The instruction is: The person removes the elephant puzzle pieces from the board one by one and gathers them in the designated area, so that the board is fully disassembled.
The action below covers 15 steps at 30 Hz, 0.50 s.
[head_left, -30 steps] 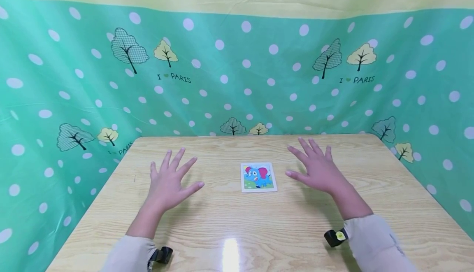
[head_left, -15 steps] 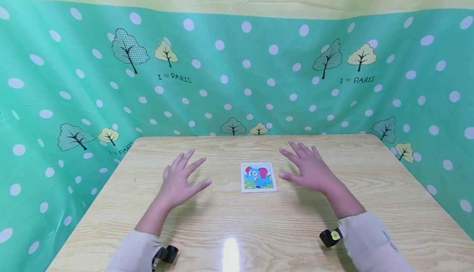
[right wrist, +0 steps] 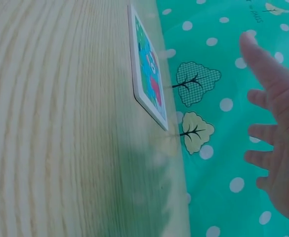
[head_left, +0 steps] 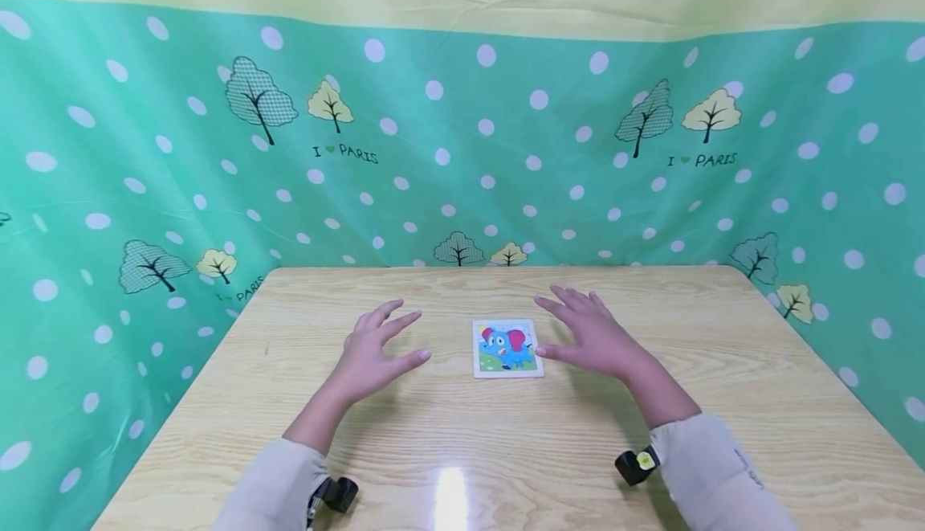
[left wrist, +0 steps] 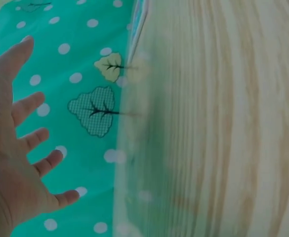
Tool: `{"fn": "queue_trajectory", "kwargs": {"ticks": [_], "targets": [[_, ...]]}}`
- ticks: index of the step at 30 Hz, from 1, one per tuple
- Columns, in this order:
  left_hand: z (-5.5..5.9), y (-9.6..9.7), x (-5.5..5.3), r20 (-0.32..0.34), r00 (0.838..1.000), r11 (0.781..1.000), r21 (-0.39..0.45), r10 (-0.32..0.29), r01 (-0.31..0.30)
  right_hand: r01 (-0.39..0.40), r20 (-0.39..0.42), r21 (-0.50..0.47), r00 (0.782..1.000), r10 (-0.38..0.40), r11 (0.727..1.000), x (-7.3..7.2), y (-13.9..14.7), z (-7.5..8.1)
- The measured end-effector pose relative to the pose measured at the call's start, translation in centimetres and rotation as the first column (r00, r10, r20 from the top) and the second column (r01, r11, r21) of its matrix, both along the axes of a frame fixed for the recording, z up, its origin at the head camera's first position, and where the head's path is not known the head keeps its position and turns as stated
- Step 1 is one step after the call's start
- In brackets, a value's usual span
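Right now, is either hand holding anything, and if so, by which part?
Nothing is held: the left hand and the right hand are empty above the table, and the elephant picture lies flat on it, ungripped.

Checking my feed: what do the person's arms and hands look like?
The left hand and right hand are bare, without gloves. Both arms wear pale, greyish long sleeves. Small black devices sit at both cuffs; the right one bears a yellow mark.
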State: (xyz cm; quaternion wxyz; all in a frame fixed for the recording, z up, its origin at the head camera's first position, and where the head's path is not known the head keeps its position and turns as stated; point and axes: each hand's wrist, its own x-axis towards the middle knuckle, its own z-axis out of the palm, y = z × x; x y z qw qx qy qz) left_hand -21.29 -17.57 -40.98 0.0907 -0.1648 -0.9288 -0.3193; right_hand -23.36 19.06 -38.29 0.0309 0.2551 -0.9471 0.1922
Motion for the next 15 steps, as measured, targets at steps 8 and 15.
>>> {"fn": "queue_trajectory", "kwargs": {"ticks": [8,15], "targets": [[-0.3,1.3,-0.5,0.064,0.997,0.999,0.031,-0.037,0.035,-0.038,0.047,-0.094,0.998,0.042,0.995,-0.6,-0.7,-0.8],[-0.3,2.1,-0.8,0.127,0.989,0.995,0.072,-0.077,0.068,-0.053,0.089,-0.121,0.994,0.064,0.991,-0.8,-1.3,-1.1]]}}
